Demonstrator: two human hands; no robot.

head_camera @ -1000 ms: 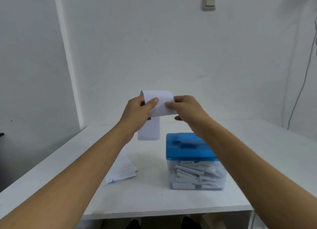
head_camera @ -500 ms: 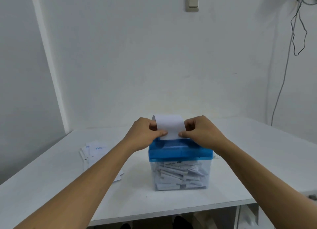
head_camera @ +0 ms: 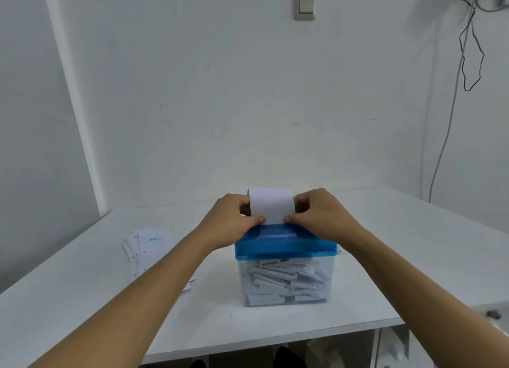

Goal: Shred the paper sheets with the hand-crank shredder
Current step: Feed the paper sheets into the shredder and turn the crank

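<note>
Paper sheet [head_camera: 270,205] is held upright at the slot atop shredder's blue lid [head_camera: 285,241], pinched at lower edges by L hand [head_camera: 234,222] & R hand [head_camera: 321,216]. Clear bin [head_camera: 286,282] w/ shreds sits mid-table [head_camera: 82,299]; paper stack [head_camera: 150,250] lies left.

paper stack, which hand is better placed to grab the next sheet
Left hand, probably. The stack of white printed sheets lies left of the blue-lidded clear plastic shredder, on that arm's side; the right hand would have to cross over it. Both pinch the white sheet.
</note>
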